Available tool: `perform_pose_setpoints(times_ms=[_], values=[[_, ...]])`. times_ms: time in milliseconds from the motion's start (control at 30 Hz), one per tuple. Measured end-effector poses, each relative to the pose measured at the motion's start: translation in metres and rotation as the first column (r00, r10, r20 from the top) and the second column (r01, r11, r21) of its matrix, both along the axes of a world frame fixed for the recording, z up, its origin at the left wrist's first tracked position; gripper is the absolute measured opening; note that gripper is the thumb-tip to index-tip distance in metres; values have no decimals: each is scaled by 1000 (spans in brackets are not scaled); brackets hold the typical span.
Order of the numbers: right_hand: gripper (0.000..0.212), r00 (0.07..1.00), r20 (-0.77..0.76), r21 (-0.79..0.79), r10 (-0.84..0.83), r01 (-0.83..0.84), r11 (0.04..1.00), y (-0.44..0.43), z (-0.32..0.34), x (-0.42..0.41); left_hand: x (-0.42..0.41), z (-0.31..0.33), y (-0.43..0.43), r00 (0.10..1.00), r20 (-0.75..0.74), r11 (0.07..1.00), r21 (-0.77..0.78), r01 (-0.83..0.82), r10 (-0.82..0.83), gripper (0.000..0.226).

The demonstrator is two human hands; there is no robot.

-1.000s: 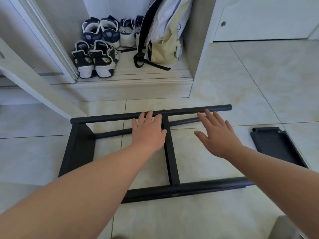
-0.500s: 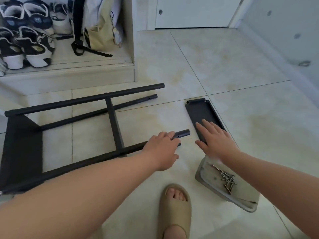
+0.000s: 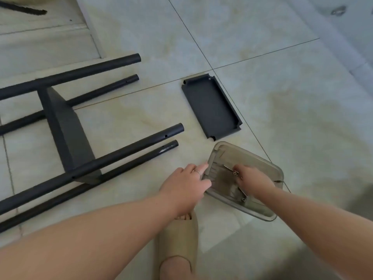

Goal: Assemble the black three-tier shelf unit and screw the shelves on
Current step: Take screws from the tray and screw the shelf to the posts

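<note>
Head view. Screw-picking stage, judging by the layout: shelf unit frame [image 3: 129, 148] on its side on the floor toward the left edge, fitted shelf [image 3: 66, 128] already seated between the tubes, loose shelf [image 3: 212, 106] flat on the tiles, apart from the open tube ends and just beyond the clear tray [image 3: 268, 211]. Left hand [image 3: 185, 182] with an open grip, fingers straight, touching the tray's left rim, probably steadying it. Right hand [image 3: 252, 178] reaching down into the tray, fingers curled over the screws [image 3: 235, 173]; cannot tell whether the grip has one pinched yet. Beige slipper [image 3: 177, 239] near the tray's near corner. Next, likely: lift out a screw, bring the loose shelf to the tube ends, line up the holes.
</note>
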State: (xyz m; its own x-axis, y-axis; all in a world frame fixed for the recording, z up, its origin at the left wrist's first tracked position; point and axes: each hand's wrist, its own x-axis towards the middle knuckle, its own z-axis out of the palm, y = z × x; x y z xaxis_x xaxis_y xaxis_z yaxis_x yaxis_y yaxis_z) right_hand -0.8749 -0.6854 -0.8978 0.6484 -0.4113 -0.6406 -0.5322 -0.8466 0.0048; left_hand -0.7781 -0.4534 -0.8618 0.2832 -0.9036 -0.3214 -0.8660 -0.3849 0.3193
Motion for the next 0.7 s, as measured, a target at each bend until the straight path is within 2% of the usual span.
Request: perform_pose_setpoints(times_ms=[100,200,367,467,600,700], values=[[38,999,41,9,6,-6,1000,-2,-19,7,1,-9,-3,998,-24,996,-62,-59,58,31],[30,997,65,-5,39,-38,999,0,-34,21,4,-13,-8,995,-36,988,-126,-92,88,30],[17,993,-3,-61,122,-122,991,4,-47,35,-1,-17,-7,991,-58,979,-157,-132,124,30],[18,986,-35,-75,161,-164,984,4,-45,37,-1,-14,-8,989,-63,982,-127,-139,132,33],[20,982,-27,-55,188,-190,980,13,-21,44,4,-4,-7,993,-77,996,3,-86,86,65],[16,977,16,-13,214,-214,977,30,9,55,11,11,2,996,-46,994,86,-70,74,76]])
